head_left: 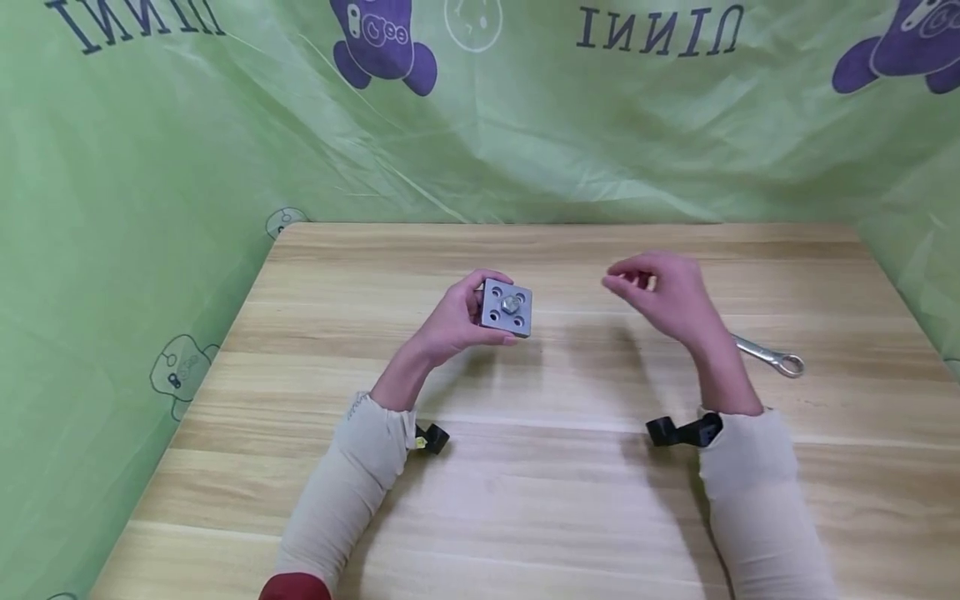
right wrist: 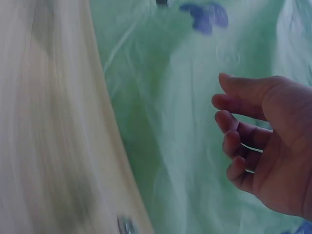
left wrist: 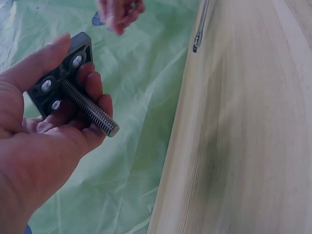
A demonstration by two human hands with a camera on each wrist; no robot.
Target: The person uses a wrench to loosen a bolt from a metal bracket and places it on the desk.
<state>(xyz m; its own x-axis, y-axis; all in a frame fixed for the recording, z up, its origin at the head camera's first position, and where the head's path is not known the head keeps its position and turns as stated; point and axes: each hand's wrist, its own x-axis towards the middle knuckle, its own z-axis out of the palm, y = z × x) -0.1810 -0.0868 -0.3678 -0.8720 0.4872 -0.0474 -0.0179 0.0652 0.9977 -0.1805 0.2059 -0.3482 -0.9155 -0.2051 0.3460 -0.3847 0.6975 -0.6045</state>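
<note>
My left hand (head_left: 459, 321) grips a square grey metal plate (head_left: 507, 324) by its edges, raised above the table. Holes sit near the plate's corners, and a bolt's hex head (head_left: 510, 305) shows at its centre. From the back, the left wrist view shows the bolt's threaded shank (left wrist: 92, 108) sticking out past my curled fingers. To the right of the plate, my right hand (head_left: 667, 296) hovers apart from it, fingers loosely bent. Nothing is between the thumb and fingers of that right hand (right wrist: 278, 141) in the right wrist view.
A silver wrench (head_left: 759, 351) lies on the table to the right, partly hidden behind my right forearm, its ring end outward. The wood-grain table (head_left: 525, 500) reaches back to a green printed curtain (head_left: 562, 150), which also hangs along both sides.
</note>
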